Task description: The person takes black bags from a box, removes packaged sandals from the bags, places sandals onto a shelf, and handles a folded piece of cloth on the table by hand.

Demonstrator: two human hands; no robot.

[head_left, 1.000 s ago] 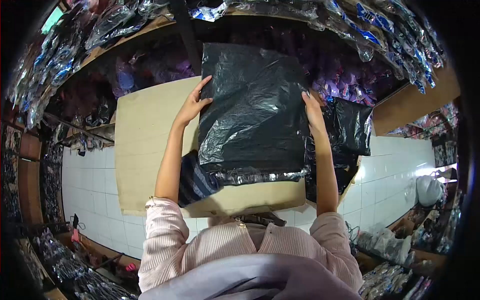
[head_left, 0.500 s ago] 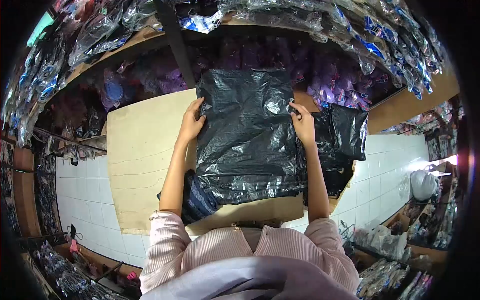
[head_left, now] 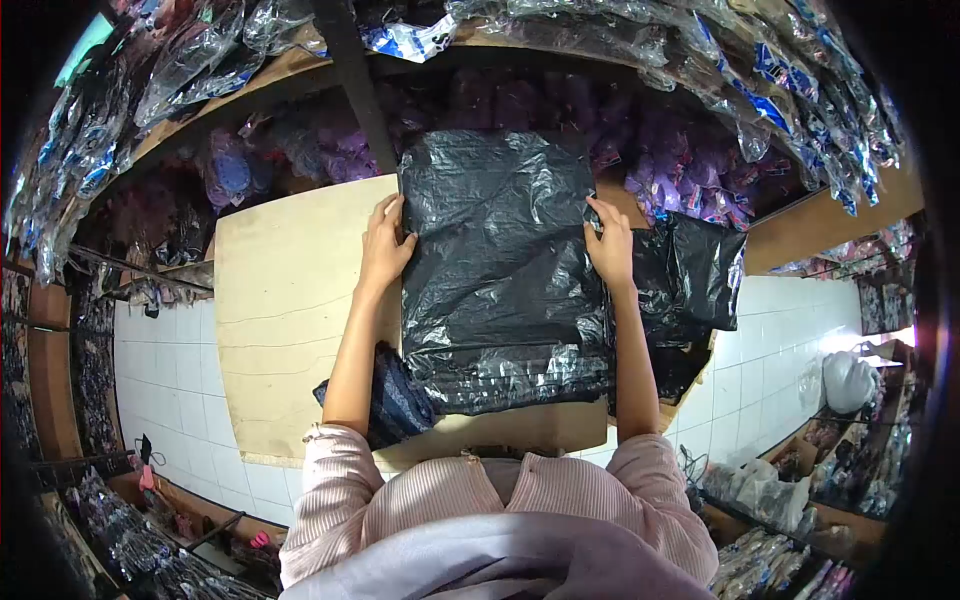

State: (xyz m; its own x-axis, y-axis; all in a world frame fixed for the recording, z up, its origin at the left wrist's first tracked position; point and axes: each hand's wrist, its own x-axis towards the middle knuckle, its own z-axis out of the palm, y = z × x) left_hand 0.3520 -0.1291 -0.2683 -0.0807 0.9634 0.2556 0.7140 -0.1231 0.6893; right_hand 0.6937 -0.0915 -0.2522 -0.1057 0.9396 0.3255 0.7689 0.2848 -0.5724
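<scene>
A large black plastic bag [head_left: 500, 250] lies flat and wrinkled in front of me, with several layered folds along its near edge. My left hand [head_left: 384, 245] touches its left edge, fingers stretched and the thumb apart on the plastic. At the right edge, my right hand [head_left: 610, 245] rests with its fingers extended and its thumb apart. Beside the bag's near left corner lies a dark blue patterned cloth [head_left: 400, 405], partly covered. More black plastic bags [head_left: 695, 270] lie to the right, behind my right forearm.
Beneath the bag is a tan board [head_left: 290, 290] on a white tiled floor [head_left: 175, 375]. Shelves packed with plastic-wrapped goods [head_left: 790, 70] curve around the far side, with purple wrapped items [head_left: 690, 185] below. A black post [head_left: 355, 85] stands beyond the board.
The fingers of my right hand have straightened from a curled hold at the bag's edge. My left thumb and fingers have spread a little. The bag's near folds look flatter, and the view has shifted slightly.
</scene>
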